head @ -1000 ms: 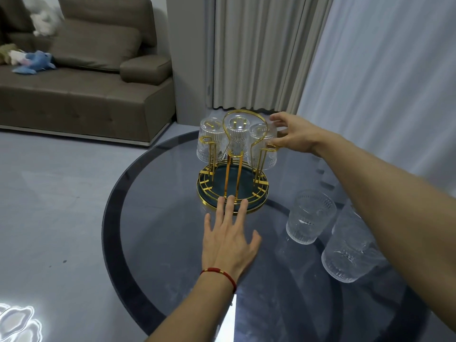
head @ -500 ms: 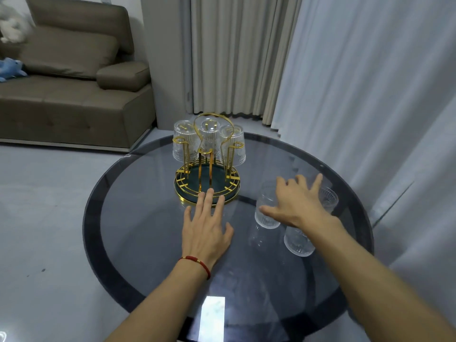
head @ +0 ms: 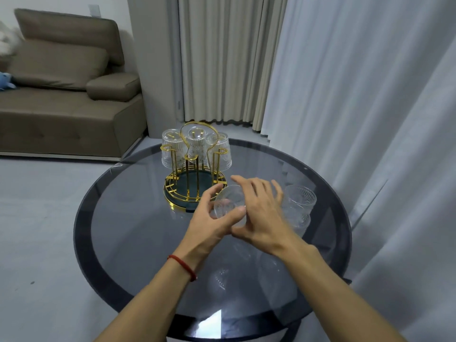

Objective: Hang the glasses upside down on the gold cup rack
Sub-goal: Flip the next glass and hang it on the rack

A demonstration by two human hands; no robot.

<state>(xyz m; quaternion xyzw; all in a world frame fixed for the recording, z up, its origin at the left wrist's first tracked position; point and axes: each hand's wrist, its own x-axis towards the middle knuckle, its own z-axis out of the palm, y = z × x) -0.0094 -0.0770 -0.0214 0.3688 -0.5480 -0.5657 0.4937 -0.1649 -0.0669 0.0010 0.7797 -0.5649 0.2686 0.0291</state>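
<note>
A clear ribbed drinking glass (head: 230,206) was held above the round smoked-glass worktop (head: 138,233), just in front of the gold wire cup rack with its dark green base (head: 195,183). The left hand (head: 212,224), a red cord bracelet (head: 183,266) on its wrist, had its grip curled round the near side of that glass, thumb and fingers wrapping it. The right hand (head: 259,213) lay against the glass from the right, its thumb on the rim and its fingers spread over the top; how firmly it held could not be told. Three clear ribbed glasses (head: 197,146) hung upside down on the rack's rear prongs, while the front prongs stood bare. Another clear ribbed glass (head: 299,202) stood upright on the worktop just right of the hands, with a second partly hidden below it. A brown sofa (head: 61,99) stood beyond, left of the pale curtains (head: 345,95).
</note>
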